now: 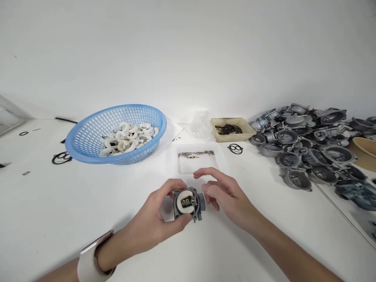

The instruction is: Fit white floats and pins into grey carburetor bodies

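My left hand (164,213) grips a grey metal carburetor body (200,202) by its left side, thumb in front and fingers behind. Its open face is turned up toward me. A white C-shaped float (181,198) sits inside it, around two brass jets (185,201). My right hand (225,194) is just to the right of the carburetor, fingers apart and curved, with nothing seen in it. Beyond the hands lies a clear shallow tray (194,166) with a row of small metal pins (195,154) along its far part.
A blue plastic basket (116,159) of white floats (132,137) stands back left. Back right are a cream tray (233,138) of black gaskets (228,129), a loose gasket (235,149) and a crumpled plastic bag (201,124). A large pile of carburetor bodies (311,145) covers the right side.
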A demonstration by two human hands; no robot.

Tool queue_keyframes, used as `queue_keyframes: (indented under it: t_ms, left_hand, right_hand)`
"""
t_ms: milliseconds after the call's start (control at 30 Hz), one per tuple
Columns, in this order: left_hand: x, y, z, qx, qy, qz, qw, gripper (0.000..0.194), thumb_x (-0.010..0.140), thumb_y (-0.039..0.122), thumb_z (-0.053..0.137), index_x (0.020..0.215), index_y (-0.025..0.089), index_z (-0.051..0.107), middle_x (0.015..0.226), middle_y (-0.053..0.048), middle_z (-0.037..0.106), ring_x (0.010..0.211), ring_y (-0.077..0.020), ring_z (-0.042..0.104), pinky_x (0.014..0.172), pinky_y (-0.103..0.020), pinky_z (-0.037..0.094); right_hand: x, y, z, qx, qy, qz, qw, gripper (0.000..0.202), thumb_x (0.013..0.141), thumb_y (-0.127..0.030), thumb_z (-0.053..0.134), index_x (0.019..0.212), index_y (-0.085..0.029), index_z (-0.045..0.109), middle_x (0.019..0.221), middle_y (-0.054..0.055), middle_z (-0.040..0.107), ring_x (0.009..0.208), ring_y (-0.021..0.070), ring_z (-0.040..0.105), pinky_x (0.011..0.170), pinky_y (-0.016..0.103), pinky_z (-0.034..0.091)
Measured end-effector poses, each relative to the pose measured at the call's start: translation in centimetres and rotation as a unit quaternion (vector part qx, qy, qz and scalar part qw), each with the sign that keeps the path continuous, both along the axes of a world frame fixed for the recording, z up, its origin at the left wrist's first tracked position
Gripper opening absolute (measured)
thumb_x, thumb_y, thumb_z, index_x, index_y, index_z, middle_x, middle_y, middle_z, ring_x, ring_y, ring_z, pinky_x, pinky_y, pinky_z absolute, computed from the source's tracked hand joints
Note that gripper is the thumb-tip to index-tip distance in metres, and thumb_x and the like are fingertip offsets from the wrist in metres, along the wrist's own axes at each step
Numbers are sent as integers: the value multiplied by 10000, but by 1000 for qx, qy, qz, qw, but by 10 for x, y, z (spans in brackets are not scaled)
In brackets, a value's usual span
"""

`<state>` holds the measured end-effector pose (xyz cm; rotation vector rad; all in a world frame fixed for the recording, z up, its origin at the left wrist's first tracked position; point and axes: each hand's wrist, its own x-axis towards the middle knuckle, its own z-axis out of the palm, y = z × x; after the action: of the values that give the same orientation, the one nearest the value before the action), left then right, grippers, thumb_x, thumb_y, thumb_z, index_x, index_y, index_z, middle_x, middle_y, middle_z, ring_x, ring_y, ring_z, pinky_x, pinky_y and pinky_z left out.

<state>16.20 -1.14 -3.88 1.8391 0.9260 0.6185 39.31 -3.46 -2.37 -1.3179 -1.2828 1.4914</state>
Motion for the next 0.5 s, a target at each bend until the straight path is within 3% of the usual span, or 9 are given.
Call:
queue_keyframes:
  t_ms: [67, 233, 333, 500]
  left_hand:
    - [-2, 1, -2, -1, 2, -7, 1000, 413, 866, 220, 722, 1242, 287, 565, 1088, 1, 706, 960, -206, 662, 848, -312, 542]
    - [-5, 4, -7, 27, 21, -3, 999, 592, 796, 216, 820, 1319, 325, 566, 1192, 15, 713, 1046, -218, 665, 919, -312, 543]
    - [-6, 5, -8, 30, 18, -7, 999, 591, 781, 198, 828, 1310, 325, 596, 1211, 20, 722, 1074, -225, 664, 955, -320, 532]
    - [-8, 7, -8, -14, 0, -19, 1000, 578, 801, 237, 842, 1328, 319, 620, 1260, 14, 718, 1092, -232, 664, 976, -334, 518]
  right_hand:
    - [0, 0, -1, 0, 10, 6, 1000, 247, 987, -350, 589, 1205, -289, 688, 942, 2, 644, 672, 126, 556, 591, 277, 432]
    - [-1, -2, -2, 12, 25, 21, 999, 221, 1001, -333, 584, 1194, -311, 690, 1205, 12, 652, 691, 96, 549, 594, 267, 429]
    - [0, -4, -1, 29, 0, 39, 999, 245, 1004, -292, 571, 1227, -327, 665, 1214, 3, 652, 721, 103, 535, 637, 270, 454]
    - [1, -11, 1, 158, -122, 115, 973, 572, 836, -55, 635, 1302, -386, 614, 1071, -46, 626, 695, 103, 464, 602, 241, 412]
